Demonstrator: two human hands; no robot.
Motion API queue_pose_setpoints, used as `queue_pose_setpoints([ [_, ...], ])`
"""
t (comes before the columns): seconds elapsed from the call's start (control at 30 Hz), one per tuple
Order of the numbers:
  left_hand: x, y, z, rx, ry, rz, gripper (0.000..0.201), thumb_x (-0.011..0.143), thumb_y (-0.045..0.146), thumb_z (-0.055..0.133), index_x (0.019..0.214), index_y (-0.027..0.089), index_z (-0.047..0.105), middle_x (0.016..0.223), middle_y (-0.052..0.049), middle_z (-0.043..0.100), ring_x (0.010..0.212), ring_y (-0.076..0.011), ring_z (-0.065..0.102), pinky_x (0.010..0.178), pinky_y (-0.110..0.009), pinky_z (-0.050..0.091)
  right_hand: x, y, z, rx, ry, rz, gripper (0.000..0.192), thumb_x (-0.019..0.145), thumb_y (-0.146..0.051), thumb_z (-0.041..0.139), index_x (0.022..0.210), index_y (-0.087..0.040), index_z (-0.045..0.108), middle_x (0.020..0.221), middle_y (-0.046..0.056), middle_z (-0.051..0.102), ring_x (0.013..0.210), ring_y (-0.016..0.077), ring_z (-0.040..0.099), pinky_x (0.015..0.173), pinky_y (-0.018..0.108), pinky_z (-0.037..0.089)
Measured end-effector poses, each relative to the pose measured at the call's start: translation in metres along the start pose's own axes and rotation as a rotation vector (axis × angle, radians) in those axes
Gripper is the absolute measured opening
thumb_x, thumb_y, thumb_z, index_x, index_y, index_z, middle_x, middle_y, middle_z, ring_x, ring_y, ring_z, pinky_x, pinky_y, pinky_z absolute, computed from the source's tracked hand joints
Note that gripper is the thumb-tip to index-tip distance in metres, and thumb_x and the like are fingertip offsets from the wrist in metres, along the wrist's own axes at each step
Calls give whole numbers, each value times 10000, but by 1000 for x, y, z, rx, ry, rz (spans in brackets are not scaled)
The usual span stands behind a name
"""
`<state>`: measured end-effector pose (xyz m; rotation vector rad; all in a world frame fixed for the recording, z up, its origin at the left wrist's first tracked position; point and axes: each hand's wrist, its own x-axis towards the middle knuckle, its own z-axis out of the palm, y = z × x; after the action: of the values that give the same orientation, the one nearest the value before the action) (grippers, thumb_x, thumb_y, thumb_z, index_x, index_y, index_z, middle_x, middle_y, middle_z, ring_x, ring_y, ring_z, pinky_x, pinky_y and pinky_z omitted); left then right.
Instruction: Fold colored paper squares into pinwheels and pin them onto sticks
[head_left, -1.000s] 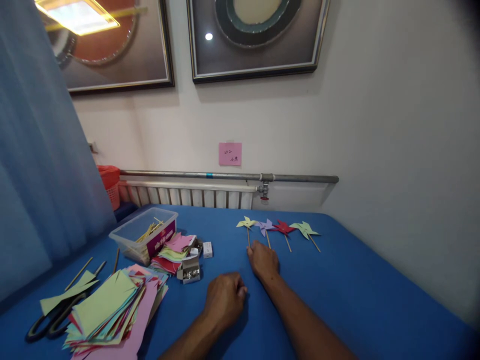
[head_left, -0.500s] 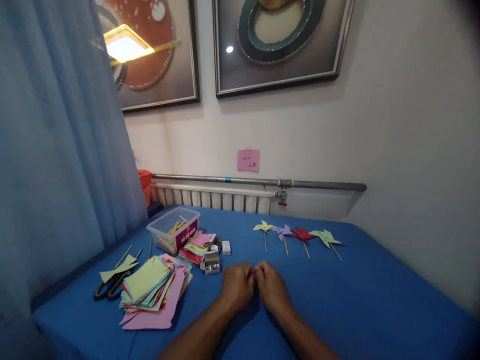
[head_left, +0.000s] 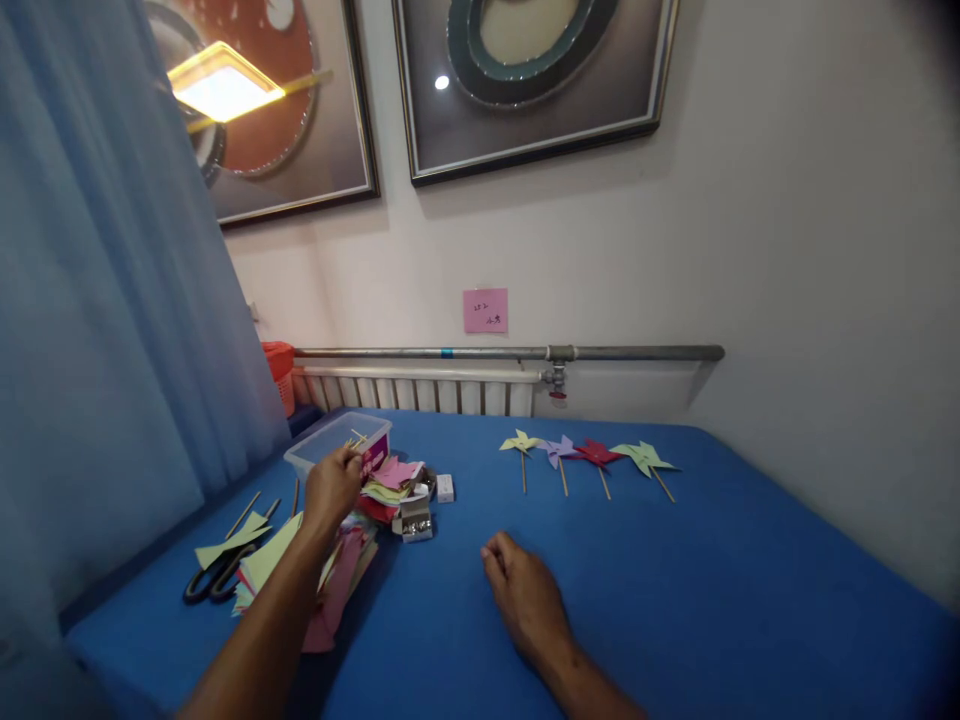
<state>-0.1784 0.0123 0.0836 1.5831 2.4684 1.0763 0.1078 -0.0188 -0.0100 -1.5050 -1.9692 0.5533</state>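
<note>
Moved since half a second ago: your hands, then knuckle to knuckle at the table's middle, have parted; your left hand (head_left: 332, 487) has gone out to the clear box (head_left: 315, 455), your right hand (head_left: 525, 592) has stayed back.

Near: right hand, flat on the blue table (head_left: 720, 590), fingers loosely spread, holding nothing. Open cloth all round it and out to the right edge.

Left of it: paper stack (head_left: 337, 580), your left forearm lying over it; scissors (head_left: 214, 577) at the stack's far-left side, near the curtain-side edge.

Middle: left hand at the box's near rim, fingers curled; whether it grips a stick (head_left: 356, 438) you cannot tell. The sticks lie slanting inside the box, long axis running from near-left to far-right.

Far: four pinwheels (head_left: 585, 455) in a row, unmoved, heads toward the wall, stems toward you.
</note>
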Motion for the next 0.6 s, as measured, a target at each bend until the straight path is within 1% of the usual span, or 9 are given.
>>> queue_pose_setpoints([
  [0.1, -8, 10, 4, 13, -46, 51, 235, 941, 242, 533, 969, 203, 763, 980, -73, 791, 919, -220, 687, 753, -273, 417, -1, 1, 1, -19, 2, -15, 236, 1013, -290, 460, 839, -243, 614, 710, -9, 711, 630, 157, 636, 594, 251, 309],
  [0.17, -25, 25, 14, 19, -104, 114, 217, 932, 219, 554, 965, 191, 767, 1006, -80, 788, 957, -216, 680, 787, -270, 418, -1, 2, 1, -18, 4, -21, 235, 1012, -287, 465, 835, -243, 613, 702, -9, 710, 630, 160, 638, 599, 251, 315],
  [0.23, -45, 41, 26, 0, -115, 143, 249, 957, 225, 520, 997, 191, 764, 981, -80, 782, 933, -204, 677, 785, -269, 415, 0, 2, 1, -13, 6, -19, 237, 1012, -286, 468, 830, -239, 612, 694, -4, 707, 633, 167, 642, 601, 251, 322],
  [0.3, -60, 52, 37, 7, -196, 204, 245, 959, 236, 514, 988, 208, 756, 937, -67, 773, 886, -195, 675, 759, -267, 408, 1, 2, 1, -6, 11, -23, 237, 1013, -286, 468, 832, -237, 613, 692, -1, 706, 640, 171, 645, 600, 250, 324],
  [0.33, -64, 55, 41, 37, -202, 233, 247, 963, 243, 508, 991, 212, 751, 953, -71, 768, 902, -198, 674, 764, -270, 406, 1, 3, 1, -3, 13, -27, 236, 1014, -287, 469, 835, -238, 615, 691, -1, 706, 641, 170, 645, 599, 249, 323],
  [0.4, -61, 55, 45, 135, -144, 207, 287, 983, 250, 463, 1006, 200, 744, 989, -99, 755, 937, -217, 673, 777, -284, 414, 1, 3, 1, 3, 17, -31, 232, 1012, -286, 473, 836, -239, 617, 692, -5, 705, 635, 166, 637, 592, 248, 317],
  [0.47, -47, 49, 46, 247, -69, 152, 309, 980, 244, 449, 1061, 179, 739, 1085, -140, 740, 1005, -247, 671, 807, -302, 432, 0, 2, 1, 10, 16, -25, 231, 1009, -281, 477, 831, -238, 618, 687, -9, 702, 618, 159, 625, 584, 249, 309],
  [0.53, -29, 41, 47, 338, -98, 161, 321, 936, 215, 497, 1154, 175, 729, 1208, -162, 715, 1097, -271, 656, 859, -313, 446, 0, 1, 1, 9, 24, -16, 238, 1008, -277, 475, 823, -236, 618, 682, -10, 697, 609, 155, 617, 582, 250, 305],
  [0.6, -17, 34, 52, 386, -137, 191, 370, 912, 184, 514, 1222, 180, 715, 1281, -162, 695, 1156, -286, 639, 913, -329, 451, -1, 1, 2, 3, 31, -13, 235, 1006, -272, 475, 822, -234, 616, 682, -9, 694, 613, 155, 617, 585, 251, 304],
])
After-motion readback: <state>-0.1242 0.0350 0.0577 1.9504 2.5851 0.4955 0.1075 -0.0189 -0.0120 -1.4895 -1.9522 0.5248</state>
